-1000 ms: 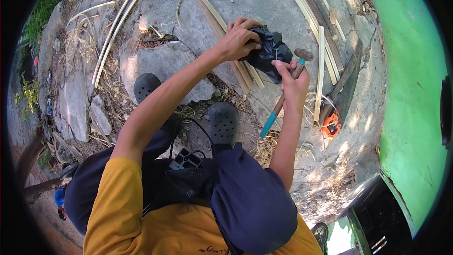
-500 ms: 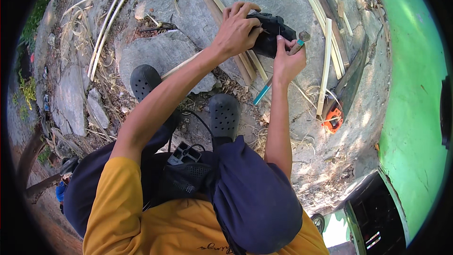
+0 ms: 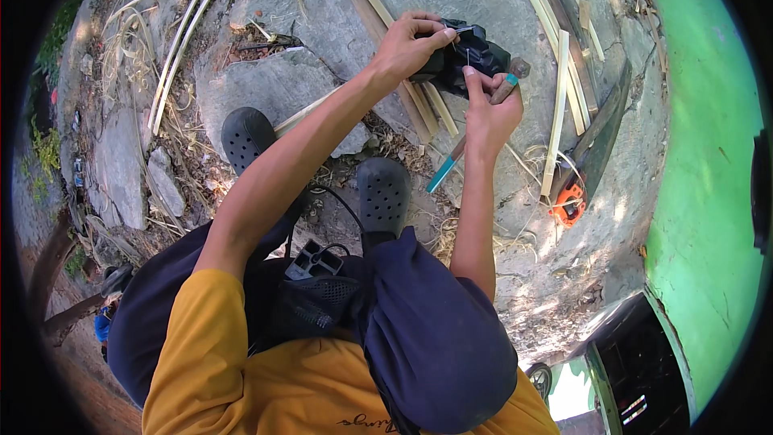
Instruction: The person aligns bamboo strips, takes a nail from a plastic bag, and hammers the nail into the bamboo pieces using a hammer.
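Observation:
My left hand [image 3: 411, 47] is closed at the far edge of a crumpled black plastic bag [image 3: 452, 71], thumb and finger pinching a thin, pale, nail-like piece [image 3: 465, 30]. On the bag's right side, my right hand [image 3: 491, 109] is closed round a hammer [image 3: 458, 147] with a brownish handle marked by teal bands. Its rusty-looking head sticks out past the fingers, and the teal end points down toward my feet. A second thin, shiny sliver stands by my right thumb, over the bag. What lies inside the bag is hidden.
Two wooden strips [image 3: 366, 12] lie beneath the bag. More pale strips [image 3: 555, 113] rest at the right, near a dark blade-like tool [image 3: 608, 125] and an orange tape measure [image 3: 568, 206]. Flat stones [image 3: 274, 97] spread leftward; a green wall [image 3: 700, 193] rises at the right.
My left hand has drawn back slightly, and a thin piece now shows in its pinch. The bag's folds have shifted. My right hand has turned a little, and the hammer's teal end has swung slightly nearer.

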`<state>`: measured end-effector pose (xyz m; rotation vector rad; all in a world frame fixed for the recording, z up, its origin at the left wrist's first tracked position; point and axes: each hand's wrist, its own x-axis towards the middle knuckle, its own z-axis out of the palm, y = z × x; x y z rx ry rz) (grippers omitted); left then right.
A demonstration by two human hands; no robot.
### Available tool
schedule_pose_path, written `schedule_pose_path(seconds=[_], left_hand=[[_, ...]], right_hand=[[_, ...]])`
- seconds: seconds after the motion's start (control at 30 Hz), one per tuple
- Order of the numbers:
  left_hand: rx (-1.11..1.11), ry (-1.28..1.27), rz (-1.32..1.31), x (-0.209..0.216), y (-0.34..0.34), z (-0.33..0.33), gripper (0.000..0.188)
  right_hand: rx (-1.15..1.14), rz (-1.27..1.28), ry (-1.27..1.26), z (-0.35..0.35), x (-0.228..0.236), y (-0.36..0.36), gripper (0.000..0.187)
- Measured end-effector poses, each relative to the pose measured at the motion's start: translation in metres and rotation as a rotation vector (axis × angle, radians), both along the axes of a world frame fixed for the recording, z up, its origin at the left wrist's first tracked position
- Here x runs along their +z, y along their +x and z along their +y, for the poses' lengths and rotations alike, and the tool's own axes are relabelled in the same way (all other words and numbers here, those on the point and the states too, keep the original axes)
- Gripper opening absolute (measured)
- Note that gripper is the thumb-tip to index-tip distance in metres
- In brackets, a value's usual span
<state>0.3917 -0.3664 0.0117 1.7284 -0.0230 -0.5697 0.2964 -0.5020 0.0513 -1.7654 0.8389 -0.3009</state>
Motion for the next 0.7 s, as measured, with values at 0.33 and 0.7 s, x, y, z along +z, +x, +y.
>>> schedule_pose_path(seconds=[0.33,0.7], left_hand=[[0.031,-0.101,0.114,0.007,0.0,-0.003,0.032],[0.023,0.008,-0.011,-0.005,-0.002,-0.004,0.033]], right_hand=[[0.234,0.113,-0.18,0.0,-0.007,0.019,0.032],[0.148,0.098,-0.079,-0.002,-0.015,0.021,0.031]])
